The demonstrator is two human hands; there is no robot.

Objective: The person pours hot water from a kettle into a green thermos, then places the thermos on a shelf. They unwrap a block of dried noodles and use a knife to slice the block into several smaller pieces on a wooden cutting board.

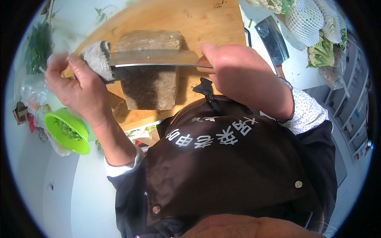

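A large brownish block (148, 92), its material unclear, rests on a wooden cutting board (214, 26). Across its top lies a wide knife blade (148, 58), edge-on to the view. My right hand (238, 65) grips the knife's wooden handle (205, 65) at the right. At the blade's far left end a folded grey cloth (97, 59) wraps the tip. My left hand (77, 77) is beside that cloth, its thumb and fingers curled; whether it grips the cloth is partly hidden. A smaller brown piece (116, 105) lies behind my left wrist.
Right of the board lies a cleaver (273, 40), near cauliflower (269, 5) and vegetables in white foam netting (305, 22). On the left are leafy greens (38, 47), plastic bags (35, 89) and a green bowl (67, 131) of chopped greens. A shelf rack (346, 104) stands far right.
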